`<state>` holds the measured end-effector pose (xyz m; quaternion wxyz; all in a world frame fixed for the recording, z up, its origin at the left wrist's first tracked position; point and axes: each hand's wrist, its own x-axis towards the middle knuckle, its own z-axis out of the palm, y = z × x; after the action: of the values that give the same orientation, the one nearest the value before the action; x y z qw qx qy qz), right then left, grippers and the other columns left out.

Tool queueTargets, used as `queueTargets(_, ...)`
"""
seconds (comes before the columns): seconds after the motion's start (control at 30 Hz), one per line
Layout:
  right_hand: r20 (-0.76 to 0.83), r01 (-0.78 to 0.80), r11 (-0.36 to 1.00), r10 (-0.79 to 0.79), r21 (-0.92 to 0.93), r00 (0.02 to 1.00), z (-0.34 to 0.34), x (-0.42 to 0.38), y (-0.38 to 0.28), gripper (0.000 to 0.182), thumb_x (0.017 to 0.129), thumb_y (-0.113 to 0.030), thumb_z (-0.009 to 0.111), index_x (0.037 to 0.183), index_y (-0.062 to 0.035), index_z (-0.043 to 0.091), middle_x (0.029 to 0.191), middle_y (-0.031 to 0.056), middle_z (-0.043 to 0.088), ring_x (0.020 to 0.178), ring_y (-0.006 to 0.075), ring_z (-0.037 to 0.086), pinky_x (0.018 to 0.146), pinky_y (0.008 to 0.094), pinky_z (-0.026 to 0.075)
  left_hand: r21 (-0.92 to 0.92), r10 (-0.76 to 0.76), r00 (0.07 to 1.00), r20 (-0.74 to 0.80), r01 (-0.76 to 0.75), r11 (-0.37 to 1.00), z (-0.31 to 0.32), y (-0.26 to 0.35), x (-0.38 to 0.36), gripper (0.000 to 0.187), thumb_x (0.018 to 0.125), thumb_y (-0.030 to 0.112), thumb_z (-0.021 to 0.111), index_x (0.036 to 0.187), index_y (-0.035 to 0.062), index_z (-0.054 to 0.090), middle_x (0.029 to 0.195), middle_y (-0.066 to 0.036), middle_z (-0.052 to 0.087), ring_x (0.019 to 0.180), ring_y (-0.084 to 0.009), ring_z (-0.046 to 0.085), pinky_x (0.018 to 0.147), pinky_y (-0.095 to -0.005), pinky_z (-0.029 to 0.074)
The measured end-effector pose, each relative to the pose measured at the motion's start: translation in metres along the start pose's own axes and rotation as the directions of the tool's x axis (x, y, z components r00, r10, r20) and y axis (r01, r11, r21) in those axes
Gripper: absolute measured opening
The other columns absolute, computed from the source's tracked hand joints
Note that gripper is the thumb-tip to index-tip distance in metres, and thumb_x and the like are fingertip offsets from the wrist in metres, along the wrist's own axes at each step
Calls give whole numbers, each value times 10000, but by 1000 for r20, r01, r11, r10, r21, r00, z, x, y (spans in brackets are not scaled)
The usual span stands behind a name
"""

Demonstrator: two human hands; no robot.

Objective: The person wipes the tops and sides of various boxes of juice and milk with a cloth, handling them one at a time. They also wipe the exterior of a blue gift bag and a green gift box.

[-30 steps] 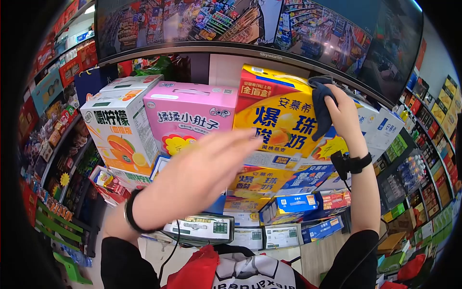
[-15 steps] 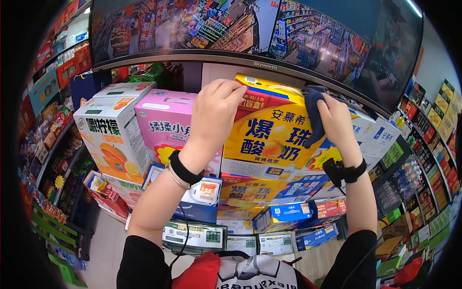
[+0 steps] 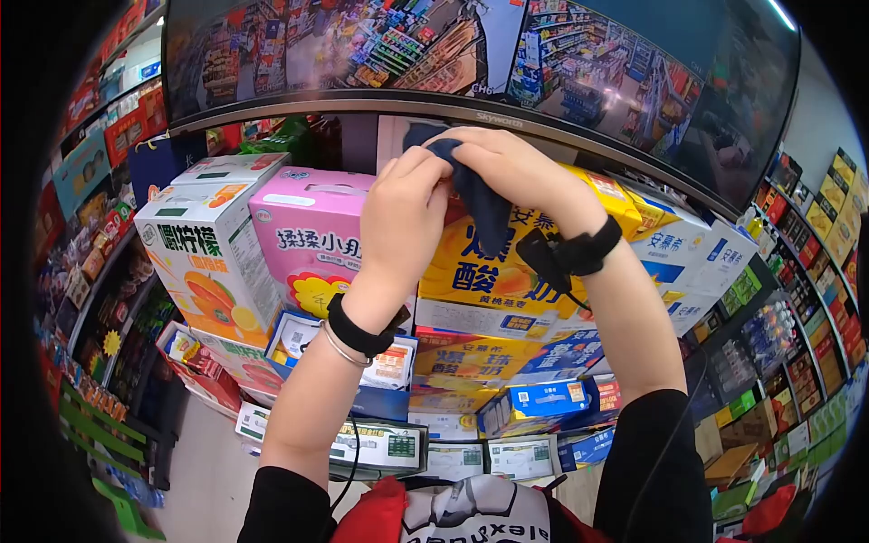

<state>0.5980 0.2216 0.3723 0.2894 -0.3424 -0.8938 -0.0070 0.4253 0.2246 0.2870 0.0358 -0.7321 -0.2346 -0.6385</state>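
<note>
A tall yellow yogurt box [image 3: 466, 262] with large dark blue lettering stands in front of me. My left hand [image 3: 409, 204] is at its upper left corner, fingers curled over the edge. Close beside those fingers, my right hand [image 3: 507, 163] grips a dark navy cloth [image 3: 482, 204] against the top left of the box. The loose end of the cloth drapes down over the front face. My right forearm and the black strap [image 3: 579, 253] on that wrist cover part of the lettering.
A pink carton [image 3: 303, 226] and a white-and-orange drink carton [image 3: 204, 253] stand to the left. White-and-blue cartons [image 3: 692, 249] stand to the right. A large Skyworth screen [image 3: 507, 68] hangs close above the boxes. Stacked cartons [image 3: 484, 357] lie below; stocked shelves flank both sides.
My right hand has moved left with the cloth, from the box's upper right to its upper left, beside my left hand. My left hand has shifted slightly down.
</note>
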Motion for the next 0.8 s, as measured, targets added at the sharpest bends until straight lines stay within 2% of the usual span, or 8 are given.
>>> queueTargets(0.1,12,-176,984,176,-42,984,1,-6,-8,414,974,-232,438,1237,-5,663,1182,233,708,1108,408,656,1000,451,506,34,-20,999,36,19,999,-5,6,1,149,820,-41,684,951,6,631,951,-129,637,944,-357,639,803,-400,511)
queueTargets(0.17,-68,-153,987,150,-41,986,0,-17,-6,395,961,-224,442,1187,0,675,1139,235,713,1080,426,660,993,473,507,58,7,1000,22,-9,998,-2,7,1,121,838,1,695,947,28,649,952,-110,646,920,-350,640,790,-409,513)
queueTargets(0.33,-139,-307,923,281,-230,950,-30,-66,-1,383,942,-234,465,1138,10,686,1097,252,716,1029,449,670,969,498,508,82,-3,1000,2,3,997,6,6,2,177,841,127,787,946,51,666,966,-77,656,924,-328,658,776,-402,526)
queueTargets(0.5,-237,-415,876,360,-247,902,-63,-125,10,395,948,-241,459,1140,26,678,1111,273,707,1049,443,664,961,488,509,71,-4,1000,11,4,997,6,7,1,210,844,81,795,985,-4,664,945,-119,657,885,-322,671,767,-356,523)
queueTargets(0.57,-330,-423,774,291,-471,898,-66,-144,12,395,958,-247,454,1110,34,687,1106,253,714,1029,431,671,950,481,518,75,-8,1000,18,6,997,5,8,1,212,845,80,795,987,-6,664,945,-121,657,882,-320,671,767,-353,523)
queueTargets(0.67,-403,-555,625,383,-549,831,-65,-154,7,393,971,-260,454,1075,34,693,1077,242,715,1024,418,669,938,481,524,66,6,1000,-3,-5,998,4,7,1,192,848,77,793,967,-8,668,926,-103,658,906,-319,669,773,-362,521)
queueTargets(0.73,-389,-567,573,412,-592,824,-63,-150,6,388,976,-258,454,1063,35,693,1042,243,708,1021,419,663,930,490,522,216,127,991,44,-134,967,-3,1,2,208,862,53,771,1052,17,694,1011,-88,691,971,-292,678,795,-363,527)
queueTargets(0.8,-378,-573,520,438,-634,816,-62,-144,7,384,982,-257,454,1050,36,692,1006,243,701,1017,420,656,922,498,521,99,52,998,36,-55,994,-10,-5,2,292,877,43,753,1157,26,671,1126,-91,685,1043,-280,678,836,-365,537)
